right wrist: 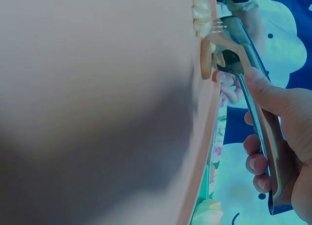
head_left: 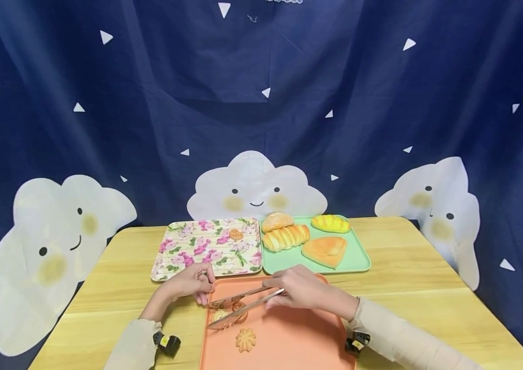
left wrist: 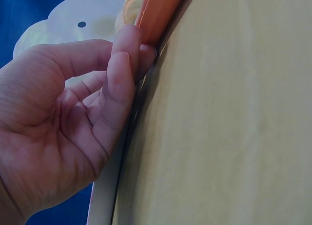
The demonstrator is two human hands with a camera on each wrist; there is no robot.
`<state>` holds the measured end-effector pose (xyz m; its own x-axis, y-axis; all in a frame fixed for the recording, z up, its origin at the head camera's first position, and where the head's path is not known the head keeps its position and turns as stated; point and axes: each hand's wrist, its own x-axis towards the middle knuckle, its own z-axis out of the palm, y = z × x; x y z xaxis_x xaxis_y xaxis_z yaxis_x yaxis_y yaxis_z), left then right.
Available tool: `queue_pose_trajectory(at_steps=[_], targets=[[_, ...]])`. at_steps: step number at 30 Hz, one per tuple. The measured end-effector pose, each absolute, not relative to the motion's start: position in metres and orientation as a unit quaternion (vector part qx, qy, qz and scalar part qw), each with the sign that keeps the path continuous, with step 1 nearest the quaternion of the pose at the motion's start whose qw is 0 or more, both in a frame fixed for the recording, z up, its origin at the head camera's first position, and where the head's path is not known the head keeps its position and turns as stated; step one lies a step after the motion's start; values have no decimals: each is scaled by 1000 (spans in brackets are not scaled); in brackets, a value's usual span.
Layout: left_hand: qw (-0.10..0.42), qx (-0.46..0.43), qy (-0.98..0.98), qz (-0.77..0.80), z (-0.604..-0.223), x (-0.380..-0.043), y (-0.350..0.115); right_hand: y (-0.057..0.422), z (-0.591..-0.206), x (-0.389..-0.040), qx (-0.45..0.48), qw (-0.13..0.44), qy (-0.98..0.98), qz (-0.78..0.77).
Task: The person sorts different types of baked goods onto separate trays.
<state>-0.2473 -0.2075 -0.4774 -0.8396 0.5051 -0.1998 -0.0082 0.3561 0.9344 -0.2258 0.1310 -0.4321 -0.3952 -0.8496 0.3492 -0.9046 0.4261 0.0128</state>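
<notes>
My right hand (head_left: 295,289) grips long, shiny metal tongs (head_left: 261,302), tips parted, at a round brown biscuit (right wrist: 205,59), presumably light, stiff, best edge-held, on the rectangular orange tray (head_left: 298,339) my left hand (head_left: 194,282) pinches.

Navy curtain (head_left: 317,51) ahead of you; loaded green tray (head_left: 357,257) below it.
White triangles (head_left: 106,37) scattered over the curtain; three white clouds (head_left: 256,174) with drawn eyes, to your left, centre and right. Wood-grain worktop (head_left: 409,277) underneath. Tray lies on its far part: rounded loaf (head_left: 277,221) just behind a ridged roll (head_left: 286,238) at left, yellow loaf (head_left: 330,223) back right, triangular bread (head_left: 325,251) nearest you.
</notes>
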Motion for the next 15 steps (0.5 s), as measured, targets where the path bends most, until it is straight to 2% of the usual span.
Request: queue_pose_trajectory(at_steps=[15], targets=[[235, 161, 787, 547, -478, -247, -208, 132, -428, -225, 540, 195, -816, 67]])
